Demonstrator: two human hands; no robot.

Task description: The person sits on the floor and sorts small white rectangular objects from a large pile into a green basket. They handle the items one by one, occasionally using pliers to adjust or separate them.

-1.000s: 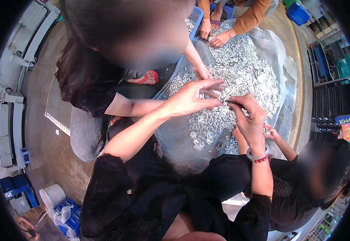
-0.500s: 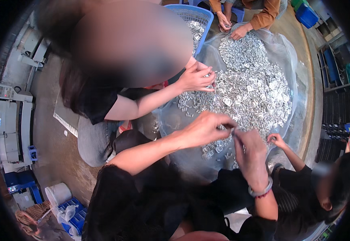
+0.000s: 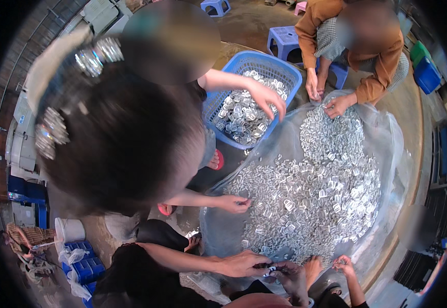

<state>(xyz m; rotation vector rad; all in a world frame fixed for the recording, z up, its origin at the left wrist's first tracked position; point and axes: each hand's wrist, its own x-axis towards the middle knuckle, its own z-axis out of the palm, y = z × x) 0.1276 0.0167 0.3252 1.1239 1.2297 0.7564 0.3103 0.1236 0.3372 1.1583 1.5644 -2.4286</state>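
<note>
Low in the picture, my left hand (image 3: 245,264) and my right hand (image 3: 292,281) meet over the near edge of a translucent plastic sheet (image 3: 218,231). Fingers of both hands pinch a small silvery metal piece (image 3: 270,271), which looks like one of the buckle-shaped pieces in the pile; the fingers partly cover it. Beyond my hands, a wide pile of small silvery metal pieces (image 3: 305,205) spreads over the sheet. Some are flat and buckle-shaped with slots, others are smaller bits.
A blue plastic basket (image 3: 294,82) of buckle-shaped pieces stands behind the pile, with one person's hand (image 3: 267,97) over it. Other hands work at the left (image 3: 236,204), far right (image 3: 339,105) and near right (image 3: 343,264). Blue stools (image 3: 285,41) and a white bucket (image 3: 70,229) stand around.
The view has shifted, so my joined hands and the pile sit lower and the whole basket shows. The person at the left has leaned across, a hand reaching over the basket.
</note>
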